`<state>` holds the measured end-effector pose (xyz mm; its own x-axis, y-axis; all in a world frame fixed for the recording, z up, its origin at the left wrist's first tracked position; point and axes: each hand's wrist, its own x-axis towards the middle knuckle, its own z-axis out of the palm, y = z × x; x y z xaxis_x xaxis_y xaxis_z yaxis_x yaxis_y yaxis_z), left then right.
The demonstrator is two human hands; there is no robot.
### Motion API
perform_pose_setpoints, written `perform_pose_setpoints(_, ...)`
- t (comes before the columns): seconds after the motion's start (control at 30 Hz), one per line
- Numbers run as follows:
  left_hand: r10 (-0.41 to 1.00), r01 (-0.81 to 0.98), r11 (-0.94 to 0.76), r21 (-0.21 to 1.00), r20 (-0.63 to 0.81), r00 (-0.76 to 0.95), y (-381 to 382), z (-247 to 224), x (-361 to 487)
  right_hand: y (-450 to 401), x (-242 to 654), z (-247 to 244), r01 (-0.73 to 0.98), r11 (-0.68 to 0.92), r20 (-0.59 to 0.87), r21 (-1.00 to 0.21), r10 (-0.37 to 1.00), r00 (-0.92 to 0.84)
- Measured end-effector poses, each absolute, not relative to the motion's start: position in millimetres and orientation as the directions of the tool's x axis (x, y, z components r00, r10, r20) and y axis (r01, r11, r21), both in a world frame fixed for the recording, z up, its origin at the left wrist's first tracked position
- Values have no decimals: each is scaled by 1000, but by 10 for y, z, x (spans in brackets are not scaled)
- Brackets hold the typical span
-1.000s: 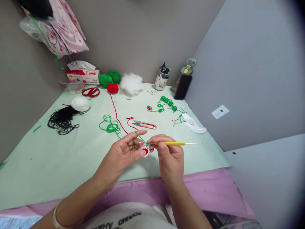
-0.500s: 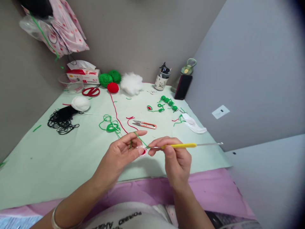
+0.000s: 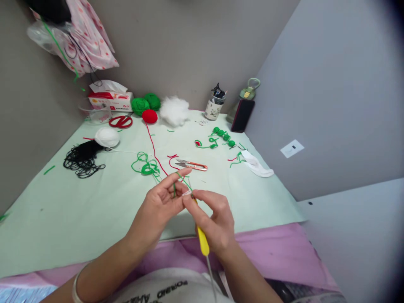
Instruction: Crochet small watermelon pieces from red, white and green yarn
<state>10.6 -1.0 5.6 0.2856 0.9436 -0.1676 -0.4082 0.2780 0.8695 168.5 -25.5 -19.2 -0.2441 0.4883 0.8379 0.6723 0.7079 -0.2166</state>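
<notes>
My left hand [image 3: 160, 204] pinches a small crochet piece [image 3: 187, 193], of which only a white edge shows between the fingers. Green yarn [image 3: 184, 181] runs over my raised left index finger down to the piece. In my right hand [image 3: 214, 216] is a crochet hook [image 3: 203, 240] with a yellow handle, its rear shaft pointing down toward my body. The front tip of the hook is at the piece, and my right thumb and index finger touch there too. Just beyond the hands lie orange thread snips [image 3: 197, 166] and a red yarn strand [image 3: 154, 148].
Behind are a red yarn ball [image 3: 149, 116], green yarn balls [image 3: 140, 106], white stuffing [image 3: 174, 111], red scissors [image 3: 120, 121] and a tissue box [image 3: 116, 102]. A white ball [image 3: 107, 137] and black yarn [image 3: 82, 159] lie left. Green crocheted pieces [image 3: 225, 137] and a phone [image 3: 243, 115] are right.
The crochet hook has swung from lying sideways, pointing right, to pointing down toward my body. My right hand has moved left against my left hand, covering the red part of the piece.
</notes>
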Motion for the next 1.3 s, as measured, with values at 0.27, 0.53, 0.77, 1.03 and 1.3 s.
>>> perform_pose_setpoints(0.27, 906, -456, 393, 799, -251, 340, 61, 34, 26, -198, 1666, -108, 99, 593, 601, -799, 782, 164)
perform_pose_setpoints(0.53, 945, -425, 281, 861, -171, 277, -12, 19, 136, -180, 1618, -178, 282, 637, 677, -718, 733, 66)
perform_pose_setpoints(0.77, 866, -494, 474, 729, -282, 413, 74, 20, 79, -146, 1701, -160, 253, 619, 662, -743, 736, 143)
perform_pose_setpoints(1.03, 920, -415, 321, 851, -175, 351, 36, 20, 106, -88, 1657, -154, -129, 464, 449, -876, 884, 129)
perform_pose_setpoints(1.3, 929, -340, 283, 897, -169, 328, 6, 22, 47, -43, 1720, -137, -254, 364, 348, -896, 931, 106)
